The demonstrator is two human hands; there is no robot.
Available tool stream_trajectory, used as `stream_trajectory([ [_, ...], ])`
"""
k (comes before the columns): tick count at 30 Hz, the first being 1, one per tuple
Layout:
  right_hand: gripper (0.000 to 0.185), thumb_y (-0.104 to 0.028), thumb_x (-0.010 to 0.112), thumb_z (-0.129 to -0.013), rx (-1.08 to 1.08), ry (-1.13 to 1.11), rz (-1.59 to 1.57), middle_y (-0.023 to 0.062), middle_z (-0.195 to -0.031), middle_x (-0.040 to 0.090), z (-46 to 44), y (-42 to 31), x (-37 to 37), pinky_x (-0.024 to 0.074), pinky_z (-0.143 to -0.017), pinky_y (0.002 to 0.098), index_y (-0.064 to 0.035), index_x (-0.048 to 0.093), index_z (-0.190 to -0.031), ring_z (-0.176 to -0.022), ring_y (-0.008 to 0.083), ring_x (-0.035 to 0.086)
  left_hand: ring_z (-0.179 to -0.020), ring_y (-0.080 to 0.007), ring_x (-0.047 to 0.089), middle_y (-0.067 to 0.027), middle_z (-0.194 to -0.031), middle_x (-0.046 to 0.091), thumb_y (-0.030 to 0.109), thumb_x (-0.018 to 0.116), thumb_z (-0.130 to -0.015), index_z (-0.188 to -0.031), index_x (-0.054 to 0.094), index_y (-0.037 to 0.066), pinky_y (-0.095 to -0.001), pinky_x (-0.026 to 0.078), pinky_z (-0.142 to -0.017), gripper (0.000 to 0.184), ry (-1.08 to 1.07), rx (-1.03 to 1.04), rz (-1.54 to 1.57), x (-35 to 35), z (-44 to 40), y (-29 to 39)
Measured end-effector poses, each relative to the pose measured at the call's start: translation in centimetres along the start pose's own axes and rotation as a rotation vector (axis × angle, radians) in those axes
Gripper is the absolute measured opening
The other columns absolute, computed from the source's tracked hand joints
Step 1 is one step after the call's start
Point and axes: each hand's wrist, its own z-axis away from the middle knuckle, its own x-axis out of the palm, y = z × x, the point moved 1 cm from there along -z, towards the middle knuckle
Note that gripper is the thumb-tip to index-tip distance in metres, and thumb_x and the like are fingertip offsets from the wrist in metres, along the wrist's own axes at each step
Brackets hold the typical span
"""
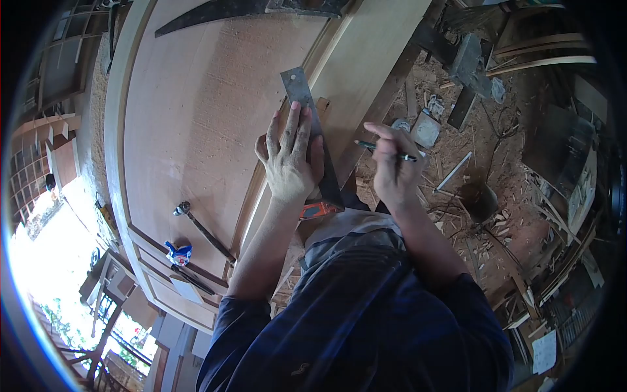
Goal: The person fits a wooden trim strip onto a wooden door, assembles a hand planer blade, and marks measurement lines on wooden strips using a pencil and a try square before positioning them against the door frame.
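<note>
My left hand (287, 170) lies over a long metal try square (328, 166), its fingers stretched out and pressing it against a wooden piece at the panel's edge. The square's blade reaches past my fingertips, with a hole at its far end. An orange part (319, 210) shows at the near end, close to my waist; I cannot tell if it belongs to the square. To the right, my right hand (395, 170) is raised above the board's edge. A dark pencil (367, 144) is held in its closed fingers, its tip pointing left towards the square.
A large framed wooden panel (189, 124) lies on the left, bearing a hammer (206, 232), a blue-and-white packet (177, 253) and a dark curved tool (228, 12). A pale board (366, 55) runs along its right. Shavings and offcuts litter the floor (483, 255).
</note>
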Motion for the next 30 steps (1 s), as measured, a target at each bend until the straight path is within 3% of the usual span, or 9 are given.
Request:
stream_trajectory([
  [7,0.028,-0.012,0.072,-0.101,-0.273,-0.102,0.16,0.0104,-0.113,0.079,0.2,-0.8,3.2,0.0554,-0.092,0.0433,-0.0047,0.075,-0.127,-0.102,0.0292,0.074,-0.15,-0.0343,0.048,-0.003,-0.168,0.052,0.033,0.07,-0.1,-0.158,0.06,0.018,-0.0549,0.032,-0.115,0.061,0.006,-0.006,-0.028,0.3,0.0,0.0],
  [16,0.026,-0.012,0.068,-0.105,-0.246,-0.146,0.171,0.0104,-0.118,0.08,-1.3,-0.8,4.4,0.052,-0.097,0.0433,-0.0051,0.075,-0.129,-0.108,0.0303,0.075,-0.148,-0.0333,0.05,-0.0032,-0.166,0.055,0.034,0.07,-0.101,-0.155,0.063,0.017,-0.053,0.033,-0.114,0.057,0.011,-0.001,-0.035,0.0,-0.3,0.2],
  [30,0.025,-0.012,0.069,-0.101,-0.227,-0.144,0.195,0.0068,-0.107,0.08,-1.5,-1.4,4.1,0.0495,-0.093,0.0424,-0.0069,0.076,-0.124,-0.1,0.0256,0.073,-0.149,-0.0317,0.049,-0.0029,-0.166,0.054,0.034,0.069,-0.101,-0.154,0.063,0.017,-0.0511,0.033,-0.114,0.056,0.036,0.016,-0.039,0.3,-0.1,0.0],
])
